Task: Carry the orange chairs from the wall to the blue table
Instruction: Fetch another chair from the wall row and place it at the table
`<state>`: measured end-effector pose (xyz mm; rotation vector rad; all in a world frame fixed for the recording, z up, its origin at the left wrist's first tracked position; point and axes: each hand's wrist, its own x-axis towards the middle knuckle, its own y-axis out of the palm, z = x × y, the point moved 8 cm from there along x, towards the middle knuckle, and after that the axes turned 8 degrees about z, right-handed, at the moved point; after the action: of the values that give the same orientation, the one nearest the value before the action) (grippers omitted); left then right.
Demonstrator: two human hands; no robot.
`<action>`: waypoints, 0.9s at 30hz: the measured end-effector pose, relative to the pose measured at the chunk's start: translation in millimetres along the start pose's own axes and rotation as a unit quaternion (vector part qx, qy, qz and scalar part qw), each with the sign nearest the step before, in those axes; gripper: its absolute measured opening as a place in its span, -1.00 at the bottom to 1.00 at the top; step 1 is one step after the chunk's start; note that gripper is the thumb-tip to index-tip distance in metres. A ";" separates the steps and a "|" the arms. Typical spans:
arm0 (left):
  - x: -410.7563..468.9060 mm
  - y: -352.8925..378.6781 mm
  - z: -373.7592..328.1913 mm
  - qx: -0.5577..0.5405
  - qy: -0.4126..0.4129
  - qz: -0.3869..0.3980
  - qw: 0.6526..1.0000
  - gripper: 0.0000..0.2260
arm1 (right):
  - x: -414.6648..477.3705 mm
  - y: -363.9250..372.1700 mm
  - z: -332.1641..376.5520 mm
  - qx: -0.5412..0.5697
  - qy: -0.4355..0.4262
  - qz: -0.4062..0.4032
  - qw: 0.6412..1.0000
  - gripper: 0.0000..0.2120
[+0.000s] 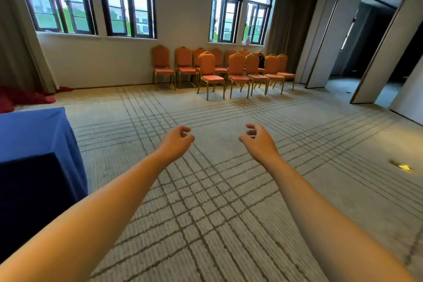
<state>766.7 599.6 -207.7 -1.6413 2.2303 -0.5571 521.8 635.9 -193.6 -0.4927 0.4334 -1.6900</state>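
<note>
left hand (177,143) and right hand (258,141): extended over carpet (217,190), fingers loosely curled, holding nothing; orange chairs (229,68): far, against wall (103,59); blue table (34,139): near left

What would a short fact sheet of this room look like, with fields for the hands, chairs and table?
left hand: loosely curled, holding nothing
right hand: loosely curled, holding nothing
orange chairs: grouped along the far wall, mostly under the windows
blue table: left edge of view, no chair seen beside it
floor: carpet with crossing lines
</note>
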 end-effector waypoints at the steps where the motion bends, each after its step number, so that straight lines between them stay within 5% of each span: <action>1: 23.1 -3.8 -0.5 -0.001 0.003 0.000 1.000 -0.63 | 23.6 1.0 -2.1 0.000 -0.002 -0.002 1.000 -0.54; 18: 523.5 -44.4 -10.9 0.014 0.017 0.038 0.999 -0.61 | 502.3 -2.3 -58.9 0.011 0.020 -0.041 0.999 -0.52; 27: 791.9 -54.4 -32.1 0.000 0.017 -0.011 1.000 -0.61 | 774.7 -32.9 -85.7 0.007 -0.004 -0.024 1.000 -0.49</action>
<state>565.9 -168.1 -171.2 -1.6706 2.2384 -0.5940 333.0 -121.0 -184.1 -0.5035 0.4058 -1.7346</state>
